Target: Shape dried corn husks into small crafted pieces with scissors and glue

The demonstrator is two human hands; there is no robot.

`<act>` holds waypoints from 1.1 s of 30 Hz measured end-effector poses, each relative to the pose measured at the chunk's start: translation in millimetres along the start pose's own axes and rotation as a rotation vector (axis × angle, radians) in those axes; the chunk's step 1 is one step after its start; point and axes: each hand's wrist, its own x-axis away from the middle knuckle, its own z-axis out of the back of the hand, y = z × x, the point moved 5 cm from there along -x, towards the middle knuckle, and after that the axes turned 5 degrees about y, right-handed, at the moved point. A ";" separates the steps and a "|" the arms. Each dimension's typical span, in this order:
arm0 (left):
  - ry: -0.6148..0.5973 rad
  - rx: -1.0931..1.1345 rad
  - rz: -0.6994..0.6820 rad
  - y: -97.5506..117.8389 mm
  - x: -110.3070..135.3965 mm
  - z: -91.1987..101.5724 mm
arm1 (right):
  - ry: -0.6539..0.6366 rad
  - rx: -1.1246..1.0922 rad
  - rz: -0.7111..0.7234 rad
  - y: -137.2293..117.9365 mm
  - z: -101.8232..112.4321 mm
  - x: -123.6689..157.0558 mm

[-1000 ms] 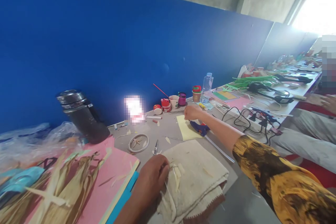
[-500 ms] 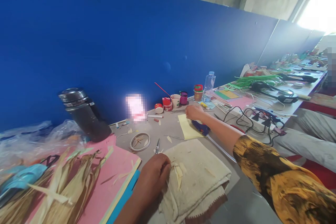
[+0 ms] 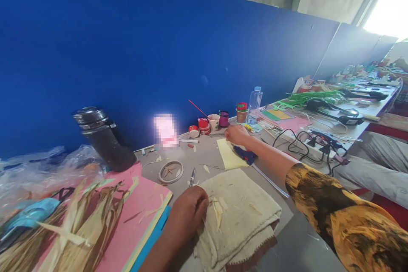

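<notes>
My left hand [image 3: 190, 207] rests at the left edge of a folded beige cloth [image 3: 245, 208], its fingers curled closed; anything inside them is hidden. Pale husk scraps [image 3: 218, 214] lie on the cloth close to that hand, and scissors [image 3: 192, 177] lie just beyond it with only part showing. Farther out, my right hand [image 3: 236, 134] is closed over the far edge of a yellow paper sheet [image 3: 227, 157]. What its fingers hold cannot be made out. Beneath the right wrist lies a dark blue glue gun [image 3: 245, 154], with a clear glue stick [image 3: 270, 181] at its rear.
On the left, dried corn husks [image 3: 84, 225] lie on pink paper [image 3: 145, 197] near a black flask [image 3: 108, 144]. A tape roll [image 3: 171, 171] is mid-table. Paint pots [image 3: 204, 126], a paper cup [image 3: 213, 122] and a bottle [image 3: 255, 101] line the wall. Cables [image 3: 299, 146] run at right.
The view has shifted very slightly. Both hands keep their places and closed shape, and the things on the table have not visibly moved.
</notes>
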 end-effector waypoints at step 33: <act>0.503 1.034 0.521 -26.3 -2.8 36.2 | -0.238 -1.150 0.164 -150.2 -32.4 82.0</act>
